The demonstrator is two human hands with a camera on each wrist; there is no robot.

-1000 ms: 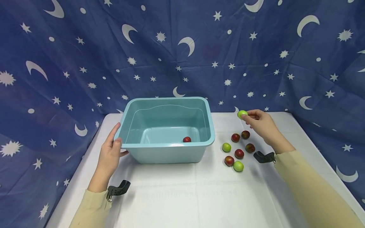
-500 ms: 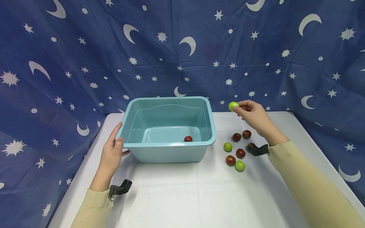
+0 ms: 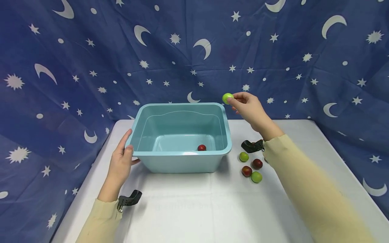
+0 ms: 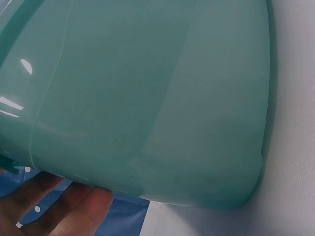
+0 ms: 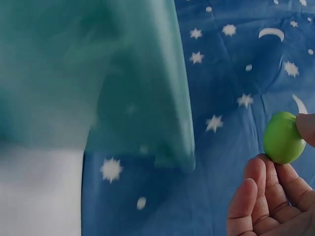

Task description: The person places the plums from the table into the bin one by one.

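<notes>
A light blue-green plastic basin (image 3: 179, 164) stands on the white-covered table, with one small red fruit (image 3: 202, 147) inside. My left hand (image 3: 120, 165) grips the basin's left front corner, thumb at the rim and fingers along the outside; in the left wrist view its fingers (image 4: 93, 209) show beside the basin wall. Raised near the basin's back right corner, my right hand (image 3: 250, 109) pinches a small round green fruit (image 3: 227, 98) between thumb and fingertips. In the right wrist view, the green fruit (image 5: 284, 138) is apart from the basin's wall (image 5: 138, 73).
Right of the basin lie a green fruit (image 3: 244, 156), a dark red one (image 3: 257, 164), a red one (image 3: 247, 171) and another green one (image 3: 256, 177). My right forearm hides others. A blue curtain (image 3: 170, 74) with moons and stars hangs behind the table (image 3: 182, 206).
My right hand has carried the green fruit up and left, from above the loose fruits to beside the basin's back right corner. My left hand keeps its grip on the basin.
</notes>
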